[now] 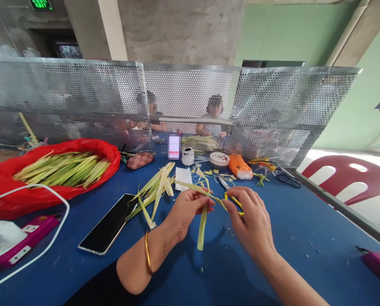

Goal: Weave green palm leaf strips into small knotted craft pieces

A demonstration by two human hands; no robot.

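right now, we are pinching flat pale green leaf strips (202,231) at their crossing with our left hand (188,209), its thumb and fingers sitting closed on them. the strips are showing over the middle of the blue bench (304,229), one end trailing out below the left fingers and another reaching across to our right hand (252,216). that right hand is curving, partly open, with its thumb meeting the strip's end; we are not managing to tell whether it is gripping it. just behind this hand, and partly hidden by it, scissors with yellow handles (235,200) are lying.

on our left wrist, we are wearing a thin gold-coloured bangle (147,253). to the left of our hands, a loose bundle of yellow-green leaves (159,185) is resting beside a flat black smartphone (108,223), its lower stalks overlapping the phone's edge. farther left, a crumpled red plastic bag (108,148) is holding many long green leaves (65,168). beyond our hands, a white spool of thread (187,158), a white roll of tape (219,159) and a bright orange packet (239,165) are standing or lying before a perforated metal screen (190,83).
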